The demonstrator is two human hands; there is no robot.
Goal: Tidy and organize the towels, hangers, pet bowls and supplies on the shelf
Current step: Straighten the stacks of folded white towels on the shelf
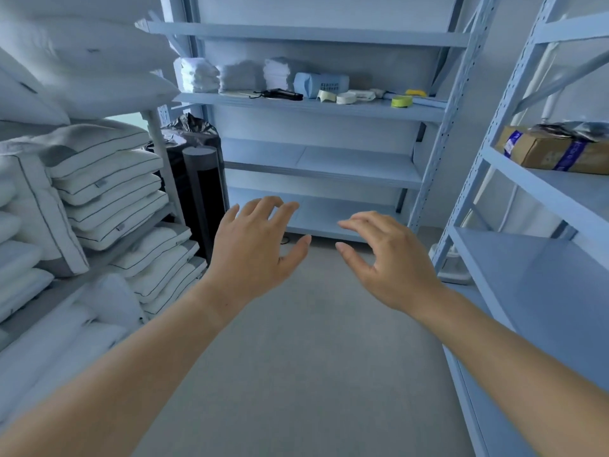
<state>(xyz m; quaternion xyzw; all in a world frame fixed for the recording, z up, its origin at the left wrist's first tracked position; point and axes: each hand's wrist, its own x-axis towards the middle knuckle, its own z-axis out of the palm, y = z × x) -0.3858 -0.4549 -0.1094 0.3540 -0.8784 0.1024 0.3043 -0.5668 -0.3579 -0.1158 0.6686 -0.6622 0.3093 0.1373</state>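
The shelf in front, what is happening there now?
Nothing is being handled yet. The person's left hand and right hand are open and empty, held out toward the shelf. On it sit stacks of white towels, a yellow tape roll and other small supplies, untouched.

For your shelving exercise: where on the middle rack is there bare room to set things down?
The two lower boards beneath the stocked shelf are bare. That stocked shelf is crowded: folded towels left, tape rolls right.
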